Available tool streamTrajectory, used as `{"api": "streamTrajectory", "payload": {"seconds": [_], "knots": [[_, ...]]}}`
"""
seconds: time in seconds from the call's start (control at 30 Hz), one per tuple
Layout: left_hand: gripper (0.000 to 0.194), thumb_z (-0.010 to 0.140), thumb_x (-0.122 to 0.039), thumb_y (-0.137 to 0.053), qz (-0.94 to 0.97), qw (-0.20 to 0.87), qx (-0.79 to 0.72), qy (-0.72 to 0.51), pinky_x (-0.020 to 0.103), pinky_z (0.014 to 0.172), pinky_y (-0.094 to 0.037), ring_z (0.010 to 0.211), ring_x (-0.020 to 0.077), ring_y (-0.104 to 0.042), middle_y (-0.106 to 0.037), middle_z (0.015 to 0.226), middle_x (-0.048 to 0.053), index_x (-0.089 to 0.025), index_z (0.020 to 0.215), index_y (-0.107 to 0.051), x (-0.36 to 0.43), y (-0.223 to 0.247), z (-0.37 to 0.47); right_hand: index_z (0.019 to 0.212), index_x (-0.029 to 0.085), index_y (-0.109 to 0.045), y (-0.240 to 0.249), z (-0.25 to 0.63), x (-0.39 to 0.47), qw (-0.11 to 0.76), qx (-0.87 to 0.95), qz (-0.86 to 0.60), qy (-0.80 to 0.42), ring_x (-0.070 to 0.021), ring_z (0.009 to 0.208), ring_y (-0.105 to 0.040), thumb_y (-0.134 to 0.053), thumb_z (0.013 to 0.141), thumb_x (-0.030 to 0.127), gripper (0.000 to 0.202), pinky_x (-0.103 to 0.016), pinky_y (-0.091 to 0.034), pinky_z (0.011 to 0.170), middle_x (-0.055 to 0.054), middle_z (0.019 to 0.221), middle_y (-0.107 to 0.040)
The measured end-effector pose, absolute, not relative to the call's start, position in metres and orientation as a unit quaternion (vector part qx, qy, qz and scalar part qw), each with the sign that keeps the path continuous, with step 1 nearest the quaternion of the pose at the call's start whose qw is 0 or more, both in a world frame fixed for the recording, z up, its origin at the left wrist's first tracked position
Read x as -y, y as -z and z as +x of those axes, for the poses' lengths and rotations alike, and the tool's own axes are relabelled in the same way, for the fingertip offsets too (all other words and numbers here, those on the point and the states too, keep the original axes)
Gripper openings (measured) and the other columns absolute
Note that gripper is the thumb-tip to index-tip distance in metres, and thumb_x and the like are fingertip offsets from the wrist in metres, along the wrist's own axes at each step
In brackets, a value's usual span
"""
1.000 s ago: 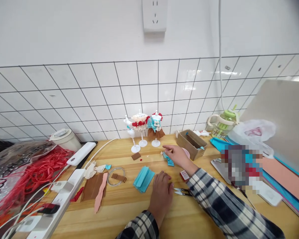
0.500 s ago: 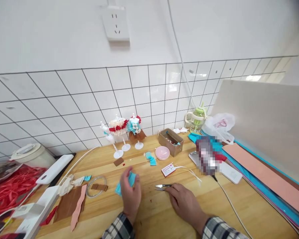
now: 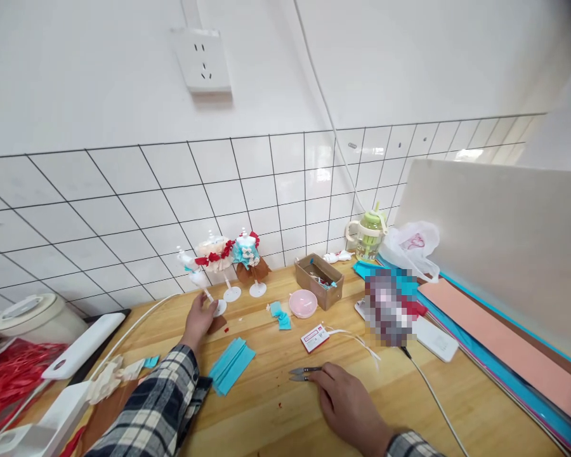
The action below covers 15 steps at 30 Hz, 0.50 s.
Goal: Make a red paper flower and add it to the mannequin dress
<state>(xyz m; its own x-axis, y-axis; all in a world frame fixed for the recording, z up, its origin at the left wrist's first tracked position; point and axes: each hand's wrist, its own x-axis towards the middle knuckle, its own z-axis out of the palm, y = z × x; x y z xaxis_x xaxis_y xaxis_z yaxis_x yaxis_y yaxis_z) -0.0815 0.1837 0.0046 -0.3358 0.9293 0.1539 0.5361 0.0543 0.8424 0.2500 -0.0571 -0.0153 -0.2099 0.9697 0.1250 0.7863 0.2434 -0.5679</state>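
My left hand (image 3: 200, 319) has its fingers closed at the base of the leftmost small mannequin (image 3: 197, 273), a white doll form on a stand. Beside it stand two more mannequins, one in cream and red crepe paper (image 3: 215, 252), the other in blue with a brown skirt (image 3: 246, 252). Below my left hand, partly under it, lies a brown paper piece (image 3: 216, 325). A folded blue crepe paper piece (image 3: 232, 365) rests near my left sleeve. My right hand (image 3: 349, 400) rests on the table, closed on small thread snips (image 3: 304, 373) whose blades point left, apart.
A pink bowl (image 3: 303, 304), a cardboard box (image 3: 318, 279) and a small red-white box (image 3: 315, 338) are mid-table. Right are a white phone-like slab (image 3: 435, 339), a cable and paper sheets (image 3: 485, 324). Left are a power strip (image 3: 57, 419) and red ribbon (image 3: 19, 387).
My left hand has left the blue crepe paper and moved up and left to the leftmost mannequin's base. My right hand still holds the snips. The view has shifted slightly.
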Motion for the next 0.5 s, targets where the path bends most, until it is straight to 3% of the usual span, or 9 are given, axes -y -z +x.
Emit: {"api": "streamTrajectory", "payload": {"seconds": [0.07, 0.2, 0.33, 0.5], "knots": [[0.046, 0.075, -0.038, -0.056, 0.550, 0.242, -0.684, -0.414, 0.042, 0.094, -0.046, 0.103, 0.0260, -0.062, -0.067, 0.109, 0.010, -0.017, 0.116, -0.056, -0.186, 0.000, -0.084, 0.109, 0.028, -0.060, 0.015, 0.249, 0.056, 0.235, 0.752, -0.585, -0.193, -0.0168, 0.089, -0.056, -0.042, 0.082, 0.011, 0.036, -0.027, -0.044, 0.080, -0.003, 0.095, -0.060], [0.040, 0.075, -0.042, -0.053, 0.546, 0.227, -0.706, -0.390, 0.043, 0.083, -0.051, 0.085, 0.0284, -0.067, -0.072, 0.088, 0.011, -0.014, 0.101, -0.065, -0.182, 0.008, -0.092, 0.109, 0.029, -0.059, 0.016, 0.249, 0.054, 0.240, 0.754, -0.585, -0.179, -0.0171, 0.090, -0.057, -0.042, 0.083, 0.012, 0.036, -0.028, -0.045, 0.081, -0.003, 0.095, -0.060], [0.044, 0.079, -0.042, -0.047, 0.541, 0.207, -0.711, -0.398, 0.041, 0.084, -0.051, 0.092, 0.0276, -0.066, -0.072, 0.098, 0.013, -0.014, 0.109, -0.063, -0.163, -0.002, -0.101, 0.114, 0.027, -0.056, 0.021, 0.252, 0.059, 0.252, 0.760, -0.579, -0.156, -0.0176, 0.089, -0.058, -0.041, 0.083, 0.012, 0.038, -0.030, -0.046, 0.080, -0.003, 0.097, -0.062], [0.044, 0.084, -0.044, -0.043, 0.588, 0.170, -0.680, -0.404, 0.042, 0.100, -0.042, 0.110, 0.0253, -0.059, -0.067, 0.116, 0.009, -0.019, 0.117, -0.058, -0.093, -0.033, -0.097, 0.125, 0.026, -0.052, 0.017, 0.236, 0.062, 0.279, 0.821, -0.494, -0.065, -0.0214, 0.097, -0.056, -0.044, 0.085, 0.020, 0.041, -0.036, -0.045, 0.088, -0.006, 0.113, -0.063]]}}
